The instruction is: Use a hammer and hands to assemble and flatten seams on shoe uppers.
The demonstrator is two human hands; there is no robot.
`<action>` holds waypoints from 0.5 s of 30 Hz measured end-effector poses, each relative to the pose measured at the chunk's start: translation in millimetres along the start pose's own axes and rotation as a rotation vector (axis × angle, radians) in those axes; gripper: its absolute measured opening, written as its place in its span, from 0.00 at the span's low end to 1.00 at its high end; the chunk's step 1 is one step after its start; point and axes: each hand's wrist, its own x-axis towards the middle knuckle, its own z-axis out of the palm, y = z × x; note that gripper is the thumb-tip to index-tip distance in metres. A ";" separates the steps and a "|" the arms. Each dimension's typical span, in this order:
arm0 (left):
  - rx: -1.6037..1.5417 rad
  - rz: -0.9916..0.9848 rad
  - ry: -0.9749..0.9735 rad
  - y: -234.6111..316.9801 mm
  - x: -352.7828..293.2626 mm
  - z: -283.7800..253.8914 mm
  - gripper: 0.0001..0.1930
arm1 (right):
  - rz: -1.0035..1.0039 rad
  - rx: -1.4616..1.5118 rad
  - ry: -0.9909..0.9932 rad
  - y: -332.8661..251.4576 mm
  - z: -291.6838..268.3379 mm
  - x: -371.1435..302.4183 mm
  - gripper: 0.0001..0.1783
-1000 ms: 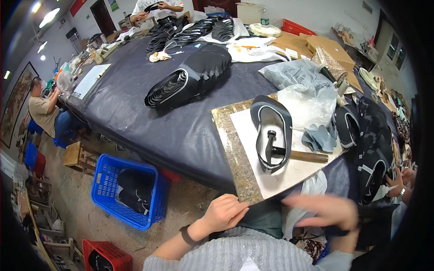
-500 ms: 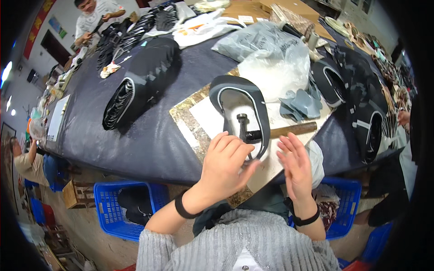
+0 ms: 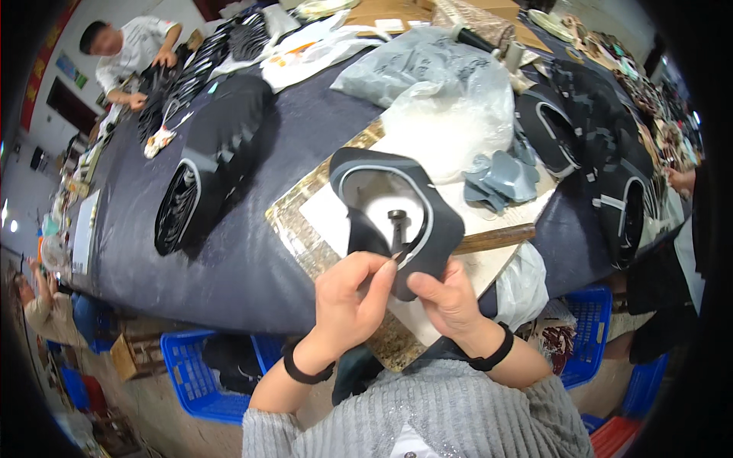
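Observation:
A black shoe upper [image 3: 441, 221], bent into a loop with a pale grey inner edge, is held up between my hands over the work board. My left hand [image 3: 353, 294] pinches at its near inner edge, thumb against fingers. My right hand [image 3: 450, 298] grips the near right side, thumb on top. Through the loop shows the dark head of a hammer [image 3: 396, 217]. The hammer's wooden handle sticks out to the right from behind the upper. Below lies a speckled stone slab [image 3: 287, 217] with a white sheet [image 3: 324, 210] on it.
Grey cut pieces [image 3: 500, 182] lie right of the hammer, with clear plastic bags [image 3: 450, 114] behind. Rolled stacks of black uppers [image 3: 217, 160] sit at left and right [image 3: 611, 168]. Blue baskets [image 3: 195, 382] stand below the table edge. A person [image 3: 137, 61] works at the far left.
Both hands have closed on the shoe upper, which has tilted and lifted toward me. The view has shifted slightly. The person at the far left has bent over the black pieces.

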 end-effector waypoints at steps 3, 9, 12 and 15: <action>0.135 0.244 0.050 2.6 8.6 3.4 0.00 | -0.014 -0.173 0.135 -9.1 4.9 1.5 0.10; 0.614 0.353 -0.353 0.4 -5.1 -28.3 0.20 | -0.244 -0.708 0.117 23.8 -12.4 0.8 0.26; 0.789 0.591 -0.183 27.7 -0.1 -20.8 0.03 | -0.388 -0.968 0.225 21.1 -11.1 1.6 0.28; 0.830 0.547 -0.246 26.9 -3.1 -19.2 0.01 | -0.250 -1.017 0.247 41.9 -29.1 2.3 0.33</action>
